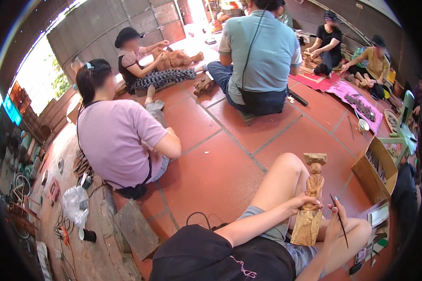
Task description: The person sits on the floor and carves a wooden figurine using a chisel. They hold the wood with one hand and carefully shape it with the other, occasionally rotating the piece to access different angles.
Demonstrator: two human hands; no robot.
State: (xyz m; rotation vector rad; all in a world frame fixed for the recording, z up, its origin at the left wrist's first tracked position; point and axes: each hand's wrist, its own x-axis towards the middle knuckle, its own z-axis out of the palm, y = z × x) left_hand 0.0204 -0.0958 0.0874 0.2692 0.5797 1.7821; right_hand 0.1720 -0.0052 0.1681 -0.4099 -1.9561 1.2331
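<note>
My left hand (305,203) is closed around the middle of a carved wooden figure (315,182), which stands upright over my lap. The figure has a flat block on top and a wider, rough square base (306,227) below my fingers. Just to its right, my right hand (335,219) grips a thin dark pointed tool (342,224), held at a slant with its upper tip near the figure. Whether the tool is a file or a chisel I cannot tell. The tool's tip appears apart from the wood.
Right of my knees stand a cardboard box (376,168) of slim tools and a green plastic chair (403,129). A person in a lilac shirt (122,140) sits at left, another in light blue (260,56) ahead. A grey board (135,228) and black cup (87,235) lie left.
</note>
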